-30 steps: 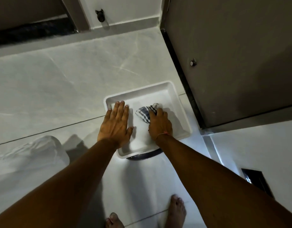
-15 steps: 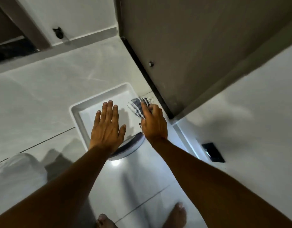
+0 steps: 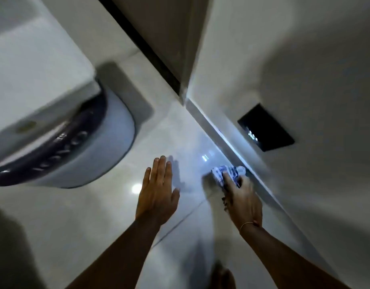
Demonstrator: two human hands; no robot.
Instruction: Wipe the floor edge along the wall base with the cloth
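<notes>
— Where is the cloth (image 3: 227,174)?

— It lies bunched on the floor (image 3: 109,215), close against the strip of wall base (image 3: 223,136) that runs along the white wall (image 3: 305,69). It is a blue-and-white patterned cloth, and its far end looks to touch the base, though blur makes that contact hard to judge.

— Which hand has it?

— The right hand (image 3: 243,200). Its fingers are curled down over the near part of the cloth, gripping it and pressing it to the floor. A thin band (image 3: 247,224) circles that wrist.

— And the other hand?

— The left hand (image 3: 158,193) is spread wide open, fingers straight and held together, thumb out to the side. It holds nothing. Its palm faces the floor, well apart from the cloth; whether it rests on the tile or hovers above it cannot be told.

— What else sits nearby?

— A white appliance (image 3: 44,97) with a dark curved band fills the upper left, blurred. A dark rectangular plate (image 3: 265,127) is set in the wall above the base, beyond the cloth. A dark door edge (image 3: 142,41) meets the wall at the corner where the base begins. A grout line (image 3: 175,226) crosses the floor between the two forearms, and a bare foot (image 3: 222,277) shows at the bottom edge, heavily blurred.
</notes>
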